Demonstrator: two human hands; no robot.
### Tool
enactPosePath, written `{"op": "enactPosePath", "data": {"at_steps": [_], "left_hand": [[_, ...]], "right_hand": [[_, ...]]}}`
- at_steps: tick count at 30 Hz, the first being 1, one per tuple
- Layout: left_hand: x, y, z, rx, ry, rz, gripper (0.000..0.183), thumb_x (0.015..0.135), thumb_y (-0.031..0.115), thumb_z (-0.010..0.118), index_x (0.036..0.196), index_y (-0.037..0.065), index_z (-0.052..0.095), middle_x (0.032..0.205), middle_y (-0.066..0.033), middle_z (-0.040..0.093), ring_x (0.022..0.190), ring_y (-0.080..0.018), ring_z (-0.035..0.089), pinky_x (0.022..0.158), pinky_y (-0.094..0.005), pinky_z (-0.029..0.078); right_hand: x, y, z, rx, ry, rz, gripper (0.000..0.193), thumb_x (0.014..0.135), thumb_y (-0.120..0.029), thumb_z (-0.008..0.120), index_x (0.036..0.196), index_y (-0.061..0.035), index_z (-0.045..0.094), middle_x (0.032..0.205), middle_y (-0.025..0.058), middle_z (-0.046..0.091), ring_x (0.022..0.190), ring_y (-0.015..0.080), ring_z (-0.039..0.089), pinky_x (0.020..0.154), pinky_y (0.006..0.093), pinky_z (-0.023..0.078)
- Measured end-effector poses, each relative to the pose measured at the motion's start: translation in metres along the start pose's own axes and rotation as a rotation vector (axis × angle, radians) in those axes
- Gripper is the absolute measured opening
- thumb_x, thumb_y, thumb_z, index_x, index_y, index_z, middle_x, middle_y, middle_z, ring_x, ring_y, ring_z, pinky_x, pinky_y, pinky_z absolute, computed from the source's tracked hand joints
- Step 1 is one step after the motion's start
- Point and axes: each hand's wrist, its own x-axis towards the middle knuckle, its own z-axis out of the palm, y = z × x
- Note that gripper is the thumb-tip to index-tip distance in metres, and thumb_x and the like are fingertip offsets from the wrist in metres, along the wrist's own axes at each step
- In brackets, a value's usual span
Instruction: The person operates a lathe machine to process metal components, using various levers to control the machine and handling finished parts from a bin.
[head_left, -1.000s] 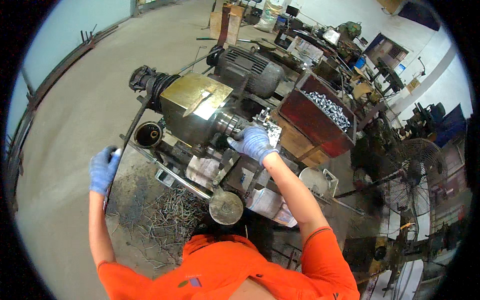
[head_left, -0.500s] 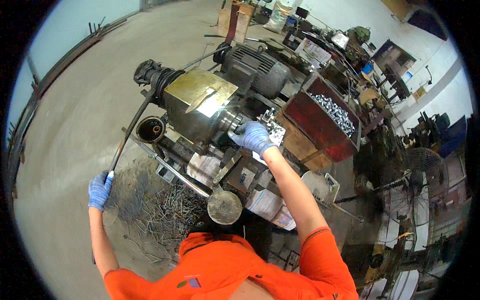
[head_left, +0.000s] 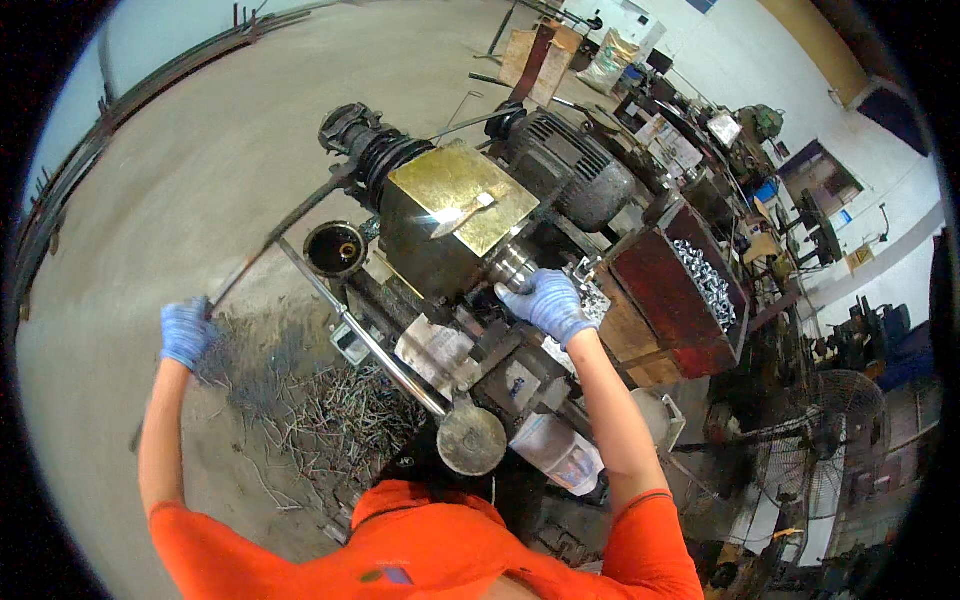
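Observation:
My left hand (head_left: 188, 333), in a blue knitted glove, is closed around the lower end of a long dark lever (head_left: 290, 222) on the machine's left side. Also gloved in blue, my right hand (head_left: 552, 303) is at the shiny metal chuck (head_left: 513, 268), thumb and fingers bent toward it. What those fingers hold, if anything, is hidden behind the hand. A brass-coloured plate (head_left: 450, 187) covers the machine's headstock, and a brush (head_left: 465, 214) lies on it. Below my right hand are dark slides and tool blocks (head_left: 515, 380).
Right of the chuck stands a dark red bin (head_left: 650, 290) of small metal parts (head_left: 705, 285). An electric motor (head_left: 570, 165) sits behind the headstock. A round disc (head_left: 471, 440) and a bright bar (head_left: 390, 358) stick out nearby. Metal shavings (head_left: 340, 420) cover the floor at left.
The lever has swung outward to the left, my left hand going with it. My right hand stays by the chuck. The whole view has shifted and turned slightly.

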Motion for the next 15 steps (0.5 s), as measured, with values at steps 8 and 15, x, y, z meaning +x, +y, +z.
{"op": "enactPosePath", "data": {"at_steps": [8, 15], "left_hand": [[0.076, -0.063, 0.042, 0.169, 0.171, 0.103, 0.009, 0.074, 0.015, 0.058, 0.082, 0.010, 0.055, 0.069, -0.0131, 0.061, 0.063, -0.0298, 0.061, 0.057, -0.0423, 0.045], [0.067, 0.047, -0.002, -0.533, 0.534, 0.055, 0.034, 0.085, 0.030, 0.056, 0.108, 0.004, 0.060, 0.088, -0.0149, 0.064, 0.082, -0.0258, 0.062, 0.072, -0.0352, 0.047]], "right_hand": [[-0.004, 0.005, -0.002, -0.095, 0.083, 0.017, 0.052, 0.075, -0.058, 0.054, 0.077, -0.0084, 0.069, 0.072, 0.0158, 0.065, 0.072, 0.0321, 0.063, 0.071, 0.0395, 0.049], [-0.075, 0.019, -0.058, 0.089, 0.591, -0.196, 0.022, 0.070, -0.027, 0.072, 0.068, -0.0053, 0.068, 0.086, 0.0120, 0.067, 0.084, 0.0284, 0.062, 0.078, 0.0364, 0.047]]}}
